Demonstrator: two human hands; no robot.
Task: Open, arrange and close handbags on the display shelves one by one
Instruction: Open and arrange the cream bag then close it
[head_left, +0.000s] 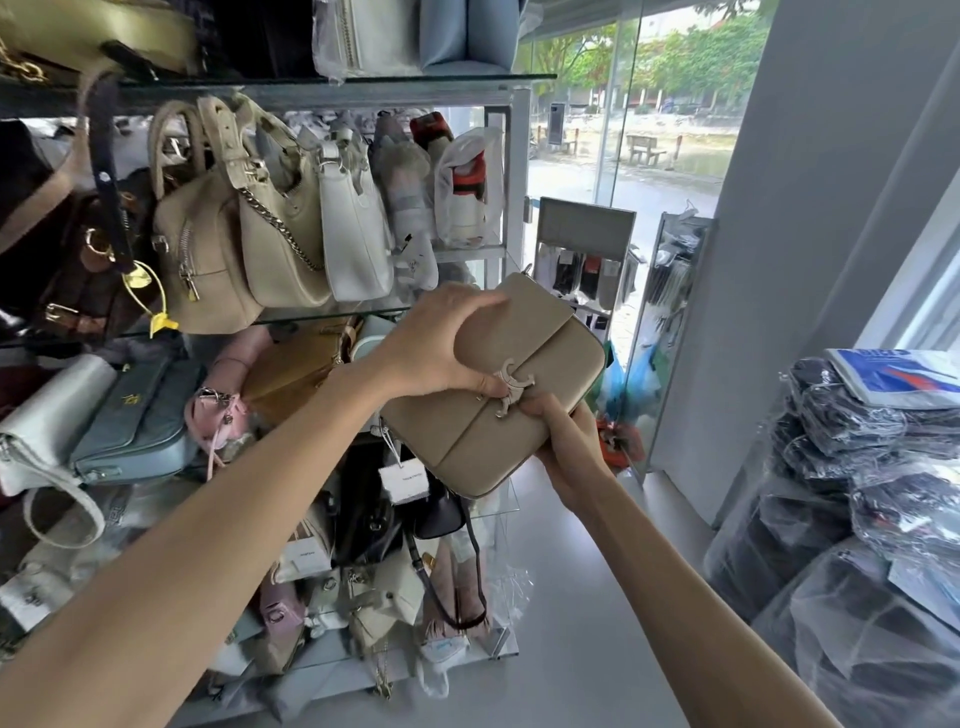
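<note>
The taupe flap handbag is held in the air at the middle of the frame, in front of the glass display shelves, tilted so its long side runs from lower left to upper right. Its flap lies flat over the front and the silver clasp sits at the flap's edge, so the bag looks closed or in the act of being fastened or unfastened; which of the two cannot be told. A white price tag and a dark strap hang below it. As a judgement, this one bag is mid-handling and not yet set on a shelf, while the many bags crowded on the shelves at left give no sign of which are already arranged, so most of the round seems left to do.

The left hand grips the bag's upper left end: its fingers curl over the top edge of the flap and the thumb reaches along the front to touch the clasp. The right hand holds the bag from below and behind at the lower right, its fingertips bent up just beside the clasp, pinching or pressing there.

Farther out, cream shoulder bags hang in the upper left, a pale blue bag lies at left, and plastic-wrapped bundles stack at right.
</note>
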